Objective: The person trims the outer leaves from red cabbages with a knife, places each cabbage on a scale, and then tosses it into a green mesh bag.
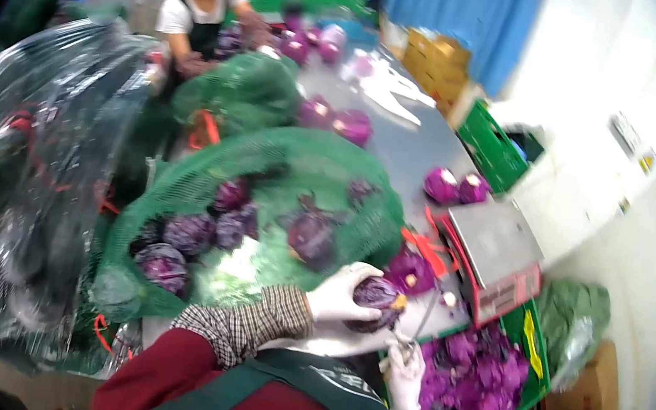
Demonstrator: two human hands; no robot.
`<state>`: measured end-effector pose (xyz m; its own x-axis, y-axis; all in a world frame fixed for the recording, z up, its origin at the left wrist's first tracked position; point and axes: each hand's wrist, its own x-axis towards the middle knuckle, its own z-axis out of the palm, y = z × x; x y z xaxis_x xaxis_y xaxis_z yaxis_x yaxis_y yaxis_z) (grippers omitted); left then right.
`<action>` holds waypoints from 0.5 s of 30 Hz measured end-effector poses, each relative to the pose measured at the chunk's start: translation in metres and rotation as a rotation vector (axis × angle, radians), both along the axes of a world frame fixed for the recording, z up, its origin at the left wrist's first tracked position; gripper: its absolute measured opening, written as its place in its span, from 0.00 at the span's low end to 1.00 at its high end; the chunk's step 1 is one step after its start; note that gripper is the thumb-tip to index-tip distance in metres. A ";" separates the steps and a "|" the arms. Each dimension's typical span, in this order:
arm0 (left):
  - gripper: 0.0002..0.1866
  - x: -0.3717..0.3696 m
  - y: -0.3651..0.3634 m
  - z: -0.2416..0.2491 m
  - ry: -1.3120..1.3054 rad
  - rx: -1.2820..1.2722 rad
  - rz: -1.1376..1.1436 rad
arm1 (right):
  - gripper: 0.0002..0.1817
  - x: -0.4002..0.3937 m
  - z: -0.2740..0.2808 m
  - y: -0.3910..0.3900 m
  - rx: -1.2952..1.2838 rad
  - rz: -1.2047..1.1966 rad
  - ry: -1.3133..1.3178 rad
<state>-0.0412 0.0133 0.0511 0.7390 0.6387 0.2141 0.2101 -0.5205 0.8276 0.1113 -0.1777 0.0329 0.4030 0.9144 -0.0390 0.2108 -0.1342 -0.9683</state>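
Observation:
My left hand [340, 295], in a white glove, is closed around a red cabbage [375, 302] above the front edge of the metal table [428, 148]. The cabbage's pale cut stem faces right. My right hand [405, 371], also gloved, is closed just to the right and below. From its fingers a thin knife [427, 313] points up and away, its handle hidden in the grip. Behind the held cabbage lies a brighter, trimmed red cabbage [412, 272]. To the left, an open green mesh bag [285, 149] holds several dark red cabbages [190, 233].
A red scale [494, 249] with a metal plate stands at the right. Below it, a green crate [543, 378] holds loose purple leaves [477, 369]. Two trimmed cabbages [456, 187] sit behind the scale. A co-worker [204, 11] in a blue cap handles cabbages across the left side.

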 end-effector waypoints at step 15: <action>0.59 0.045 0.006 -0.024 0.545 -0.028 -0.056 | 0.13 0.010 -0.037 -0.006 -0.167 -0.044 -0.494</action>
<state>0.0043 0.0195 0.0269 0.7712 0.5953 -0.2254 0.5848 -0.5229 0.6201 0.1213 -0.1836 -0.0037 0.4481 0.8937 0.0215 0.6277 -0.2974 -0.7194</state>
